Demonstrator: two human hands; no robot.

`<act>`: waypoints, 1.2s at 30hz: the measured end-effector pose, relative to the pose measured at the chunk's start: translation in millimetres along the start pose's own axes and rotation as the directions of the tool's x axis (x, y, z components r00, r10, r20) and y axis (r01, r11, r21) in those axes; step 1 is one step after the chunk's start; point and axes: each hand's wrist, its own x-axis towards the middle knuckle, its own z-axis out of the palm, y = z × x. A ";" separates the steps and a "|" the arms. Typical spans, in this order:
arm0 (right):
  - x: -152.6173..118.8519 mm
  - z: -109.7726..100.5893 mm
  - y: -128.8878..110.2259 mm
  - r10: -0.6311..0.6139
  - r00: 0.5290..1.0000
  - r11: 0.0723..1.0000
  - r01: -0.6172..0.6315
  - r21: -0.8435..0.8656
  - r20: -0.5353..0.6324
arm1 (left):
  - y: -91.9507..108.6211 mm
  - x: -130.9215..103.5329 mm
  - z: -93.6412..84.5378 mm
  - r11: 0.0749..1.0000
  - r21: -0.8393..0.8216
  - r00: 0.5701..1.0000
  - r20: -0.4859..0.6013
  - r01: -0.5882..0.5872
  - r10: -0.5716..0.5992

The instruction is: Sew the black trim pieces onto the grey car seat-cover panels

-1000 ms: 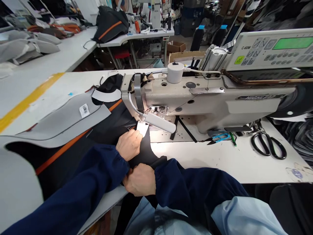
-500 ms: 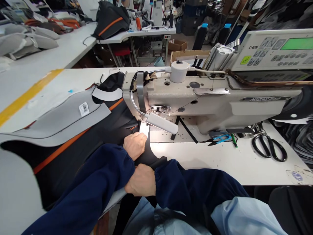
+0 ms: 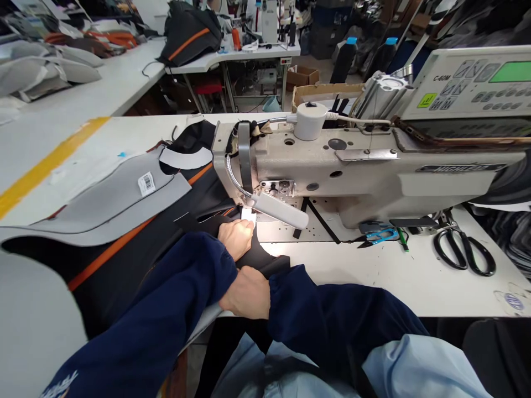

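Note:
A black fabric cover (image 3: pixel 161 243) with an orange stripe and grey panels lies on the table, its right edge under the head of the sewing machine (image 3: pixel 286 160). A small white label (image 3: pixel 248 214) lies on the cover beneath the needle area, lit by the lamp (image 3: pixel 280 210). My left hand (image 3: pixel 235 239) is closed, its fingertips pressed on the label's near end. My right hand (image 3: pixel 248 293) is closed round the cover's near edge, just below my left wrist; its fingertips are hidden. The needle itself is hidden behind the lamp.
Right of the machine bed lie blue thread snips (image 3: pixel 379 236), a green pen (image 3: pixel 402 239) and black-handled scissors (image 3: pixel 464 251). A control panel (image 3: pixel 468 83) stands on top at the right. A barcode sticker (image 3: pixel 146 184) sits on a grey panel.
Both hands have moved slightly forward with the cover toward the machine. Less of the white label shows in front of the needle area. The view has shifted a little.

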 end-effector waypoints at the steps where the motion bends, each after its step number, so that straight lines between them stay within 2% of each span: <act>1: 0.4 -7.5 2.9 -0.017 0.999 1.000 0.018 -0.016 0.045 | 0.6 2.5 -1.6 1.000 0.000 1.000 0.012 0.006 -0.006; 3: 2.2 -19.8 8.5 -0.050 0.990 0.997 0.057 -0.049 0.131 | 2.3 6.6 -7.0 1.000 0.005 0.999 0.041 0.015 -0.015; 5: 4.5 -29.6 13.4 -0.058 0.984 0.996 0.069 -0.059 0.168 | 4.0 6.6 -15.6 1.000 0.025 0.998 0.068 0.016 -0.018; 9: 3.1 -52.6 19.2 -0.023 0.973 0.999 0.030 -0.025 0.230 | 4.3 -12.5 -37.1 0.995 0.097 0.994 0.109 0.007 -0.018; 11: -4.5 -64.3 20.8 -0.127 0.947 0.992 0.121 0.037 0.297 | 4.1 -28.3 -42.9 0.995 0.100 0.989 0.148 0.013 -0.028; 13: -17.2 -69.6 21.6 -0.312 0.890 0.950 0.293 0.109 0.333 | 5.2 -42.6 -41.6 0.998 0.067 0.978 0.203 0.021 -0.034; 15: -32.2 -65.1 21.9 -0.450 0.845 0.893 0.430 0.133 0.290 | 8.0 -52.0 -34.2 1.000 0.021 0.972 0.234 0.019 -0.024; 16: -39.4 -59.4 22.1 -0.479 0.842 0.878 0.464 0.121 0.247 | 9.8 -54.6 -29.5 1.000 0.002 0.972 0.232 0.014 -0.014; 19: -54.6 -36.8 23.0 -0.461 0.881 0.888 0.457 0.053 0.110 | 14.7 -55.9 -18.7 1.000 -0.015 0.977 0.214 0.004 -0.001; 23: -58.1 -16.8 24.0 -0.402 0.915 0.916 0.402 0.010 0.030 | 15.4 -51.6 -18.9 1.000 0.016 0.970 0.243 0.014 -0.018; 30: -44.7 -14.3 25.4 -0.332 0.943 0.943 0.332 -0.005 -0.015 | 12.4 -39.2 -21.2 1.000 0.022 0.962 0.273 0.001 -0.007; 36: -27.6 -8.4 26.3 -0.265 0.964 0.964 0.263 -0.045 -0.038 | 12.1 -30.8 -22.2 0.999 0.044 0.966 0.257 -0.027 0.015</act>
